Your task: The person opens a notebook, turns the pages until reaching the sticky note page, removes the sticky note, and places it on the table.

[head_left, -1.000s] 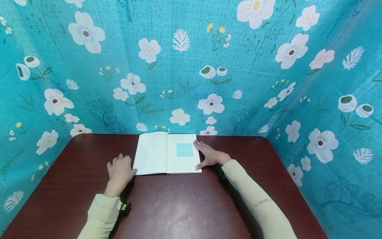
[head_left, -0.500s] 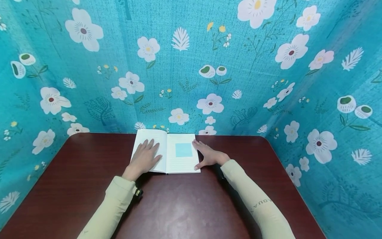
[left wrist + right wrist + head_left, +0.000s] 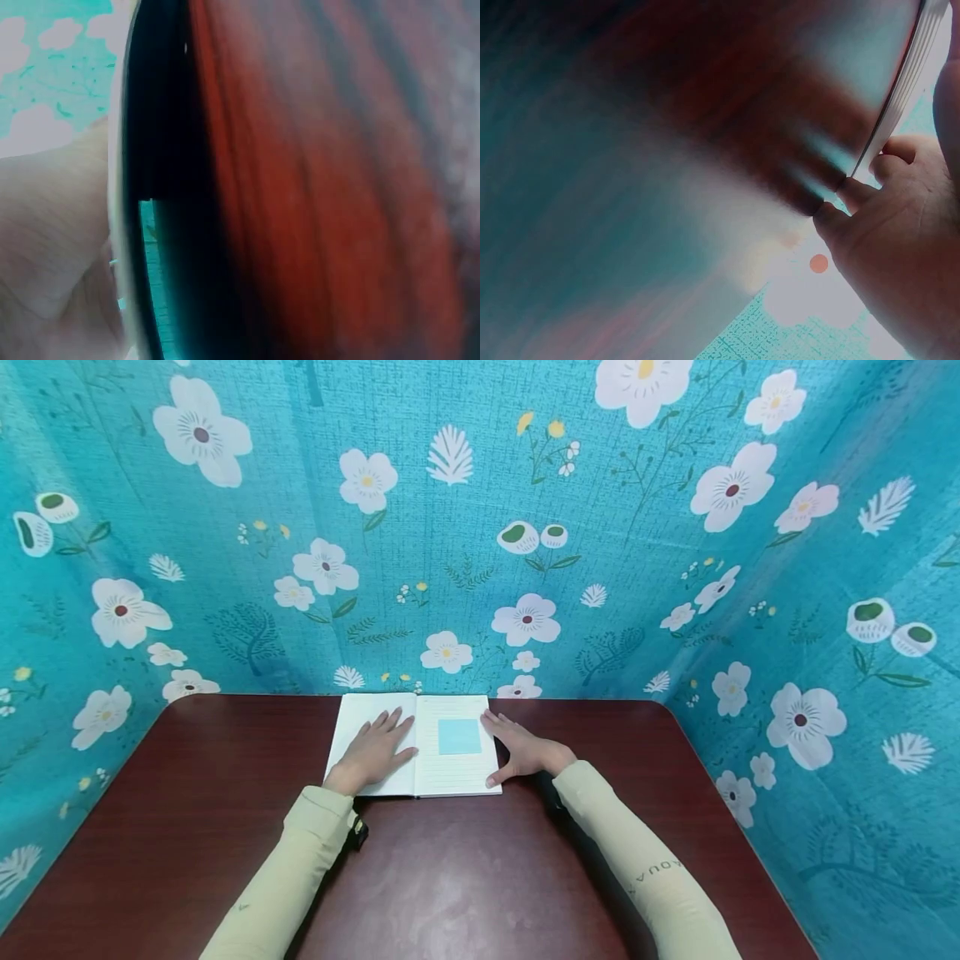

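Observation:
An open notebook (image 3: 435, 781) lies at the far side of the table, with a light blue square sticky note (image 3: 459, 737) on its lined right page. My left hand (image 3: 377, 750) rests flat on the left page, fingers spread toward the spine and covering much of that page. At the right edge, my right hand (image 3: 522, 752) touches the notebook with its fingertips near the upper part and its thumb near the lower corner. The right wrist view shows the stacked page edges (image 3: 907, 82) beside those fingers. Only part of the left hand (image 3: 52, 232) appears in the left wrist view.
The dark reddish-brown table (image 3: 450, 877) stretches in front of and to both sides of the notebook. Behind it and along the sides hangs a blue flowered curtain (image 3: 465, 577), close to the table's back edge.
My left hand has moved from beside the notebook's left edge onto the left page, then further right toward the spine. The raised left page now lies flatter. The right hand has stayed in place.

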### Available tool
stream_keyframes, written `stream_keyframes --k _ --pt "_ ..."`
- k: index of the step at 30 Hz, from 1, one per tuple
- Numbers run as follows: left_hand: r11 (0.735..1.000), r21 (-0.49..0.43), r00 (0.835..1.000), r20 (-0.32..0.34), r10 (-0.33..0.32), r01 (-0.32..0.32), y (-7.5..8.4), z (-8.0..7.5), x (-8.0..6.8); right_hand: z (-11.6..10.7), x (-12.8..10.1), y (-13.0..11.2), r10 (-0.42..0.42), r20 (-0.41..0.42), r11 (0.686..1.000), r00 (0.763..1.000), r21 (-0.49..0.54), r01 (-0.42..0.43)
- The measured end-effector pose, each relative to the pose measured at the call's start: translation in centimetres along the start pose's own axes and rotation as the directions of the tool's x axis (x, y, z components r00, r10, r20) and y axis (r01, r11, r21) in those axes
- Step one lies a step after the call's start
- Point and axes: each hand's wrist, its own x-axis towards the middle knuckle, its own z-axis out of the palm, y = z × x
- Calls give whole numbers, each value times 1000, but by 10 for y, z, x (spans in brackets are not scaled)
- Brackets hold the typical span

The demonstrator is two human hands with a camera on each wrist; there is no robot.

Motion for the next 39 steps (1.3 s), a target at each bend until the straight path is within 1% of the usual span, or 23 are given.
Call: stream_keyframes --k 4,9,12,16,20,27,30,32,34,37,39 --pt "999 -39 999 44 -21 23 -4 -1 -2 0 0 -2 1 -3 1000 1000 4 -1" --pt "998 -34 994 94 -51 54 -7 -3 -4 0 2 -2 5 -4 1000 1000 -2 -5" --pt "998 -23 993 103 -58 61 -8 -4 -6 0 2 -3 8 -5 1000 1000 -7 -8" --pt "998 -27 994 98 -56 59 -8 -4 -6 1 3 -4 8 1 1000 1000 -19 -8" --pt "998 -29 993 107 -59 62 -11 -5 -7 3 5 -3 16 -1 1000 1000 -24 -16" --pt "996 -37 989 124 -76 81 -13 -7 -9 5 7 0 38 16 999 999 -36 -38" --pt "996 -36 989 124 -79 84 -12 -6 -8 4 5 -3 52 5 998 999 -45 -52" --pt "996 -32 989 125 -81 86 -12 -5 -7 3 3 -9 57 -7 995 998 -85 -57" --pt "996 -28 988 125 -85 89 -11 -4 -7 4 2 -18 38 -38 989 999 -143 -43" --pt "995 -21 988 120 -96 99 -10 -4 -7 5 1 -35 -37 -98 968 994 -252 11" --pt "994 -23 988 118 -104 107 -10 -5 -8 6 1 -47 -101 -136 947 985 -317 53"
